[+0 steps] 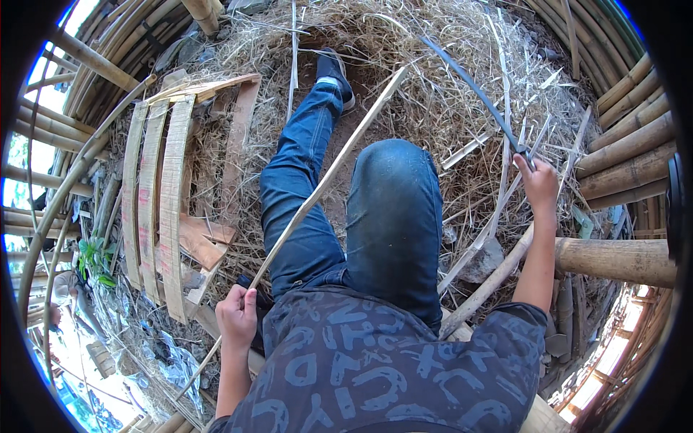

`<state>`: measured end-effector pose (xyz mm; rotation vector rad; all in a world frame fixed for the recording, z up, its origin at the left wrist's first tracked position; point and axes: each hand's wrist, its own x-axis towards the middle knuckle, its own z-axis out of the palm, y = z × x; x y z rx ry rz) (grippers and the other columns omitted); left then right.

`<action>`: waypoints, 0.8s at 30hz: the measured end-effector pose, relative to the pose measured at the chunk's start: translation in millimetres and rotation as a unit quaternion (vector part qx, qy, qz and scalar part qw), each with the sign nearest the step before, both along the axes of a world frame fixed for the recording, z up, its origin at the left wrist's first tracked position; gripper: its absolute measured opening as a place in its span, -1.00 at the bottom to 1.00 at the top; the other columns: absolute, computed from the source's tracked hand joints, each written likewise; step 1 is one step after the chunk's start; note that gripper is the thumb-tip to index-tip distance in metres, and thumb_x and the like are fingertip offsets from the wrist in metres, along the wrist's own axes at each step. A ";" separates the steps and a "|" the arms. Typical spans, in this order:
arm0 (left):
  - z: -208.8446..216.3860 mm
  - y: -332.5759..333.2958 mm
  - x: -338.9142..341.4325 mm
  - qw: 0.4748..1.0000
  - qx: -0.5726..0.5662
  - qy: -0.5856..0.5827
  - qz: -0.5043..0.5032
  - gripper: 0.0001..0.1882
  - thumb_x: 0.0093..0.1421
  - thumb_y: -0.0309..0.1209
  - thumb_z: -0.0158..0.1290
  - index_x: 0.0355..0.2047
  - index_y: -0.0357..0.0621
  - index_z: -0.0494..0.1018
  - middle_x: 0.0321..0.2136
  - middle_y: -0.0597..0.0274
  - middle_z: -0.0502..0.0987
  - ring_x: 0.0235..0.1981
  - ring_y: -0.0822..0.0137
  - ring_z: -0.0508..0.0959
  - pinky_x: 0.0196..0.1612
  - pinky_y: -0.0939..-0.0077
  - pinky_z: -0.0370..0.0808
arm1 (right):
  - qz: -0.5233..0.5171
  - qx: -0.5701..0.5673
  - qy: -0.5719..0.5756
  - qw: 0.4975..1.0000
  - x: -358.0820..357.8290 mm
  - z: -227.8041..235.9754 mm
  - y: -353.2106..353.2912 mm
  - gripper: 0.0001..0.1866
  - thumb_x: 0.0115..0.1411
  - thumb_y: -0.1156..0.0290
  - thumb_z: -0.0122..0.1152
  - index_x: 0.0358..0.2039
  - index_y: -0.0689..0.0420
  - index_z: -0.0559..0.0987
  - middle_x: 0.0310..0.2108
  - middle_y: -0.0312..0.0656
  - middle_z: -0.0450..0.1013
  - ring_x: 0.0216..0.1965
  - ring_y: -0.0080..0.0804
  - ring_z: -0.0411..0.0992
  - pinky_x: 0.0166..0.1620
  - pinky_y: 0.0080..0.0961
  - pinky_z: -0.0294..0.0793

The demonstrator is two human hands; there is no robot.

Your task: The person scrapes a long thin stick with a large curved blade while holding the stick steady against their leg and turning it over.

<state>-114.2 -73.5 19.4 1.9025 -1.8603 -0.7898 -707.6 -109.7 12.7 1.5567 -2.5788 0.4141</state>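
By the left hand, a long, thin, pale bamboo-like strip is being grasped under the thumb, while the handle of a long, narrow, dark metal blade is being clenched in the right hand.

Toward the left edge of the shaving-strewn brown ground, space is being taken up by a frame of pale wooden slats; the strip's lower tail is being angled that way behind the left forearm, so it could be snagged on the nearest corner if it were pulled back.

Rightward, the strip is being held slantwise over the lap, its upper end pointing toward the far edge of the ground; whether the left thigh is being touched cannot be told. Being so slender, it could be bent or split unevenly if it were cut too deep.

Between the hands, the right knee in blue denim is being left bare of any guard; if a downward stroke were misjudged or the strip were twisted, it could be struck.

Near the right edge, a thick tan bamboo pole is being seen beside the right forearm; by it, a backward swing of the elbow could be stopped short.
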 end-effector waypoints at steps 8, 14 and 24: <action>-3.3 -8.7 -5.4 1.000 0.004 0.022 0.007 -0.67 0.24 -0.29 0.03 -0.59 -0.22 0.31 -0.83 0.24 0.21 -0.79 0.47 0.20 -0.67 0.49 0.14 | -0.131 0.043 -0.292 0.946 27.9 -70.5 8.6 -0.26 0.06 -0.37 0.02 -0.78 0.14 0.45 -0.79 -0.25 0.34 -0.72 -0.42 0.38 -0.59 -0.39 0.31; -2.0 -7.0 -12.5 0.999 0.017 0.027 0.019 -0.67 0.24 -0.29 0.03 -0.59 -0.22 0.31 -0.84 0.27 0.21 -0.79 0.49 0.17 -0.68 0.51 0.11 | -0.130 -0.046 -0.530 0.837 95.4 -68.7 -2.6 -0.44 0.16 -0.17 0.09 -0.65 0.11 0.42 -0.80 -0.40 0.27 -0.85 -0.71 0.16 -0.77 -0.75 0.11; 0.8 -5.0 -14.0 0.995 0.046 0.091 0.016 -0.66 0.26 -0.29 0.02 -0.58 -0.24 0.31 -0.82 0.38 0.20 -0.74 0.61 0.15 -0.68 0.58 0.05 | 0.007 -0.148 -0.534 0.832 134.5 -21.5 -8.5 -0.46 0.14 -0.08 0.19 -0.70 0.14 0.39 -0.78 -0.43 0.24 -0.76 -0.71 0.22 -0.69 -0.70 0.12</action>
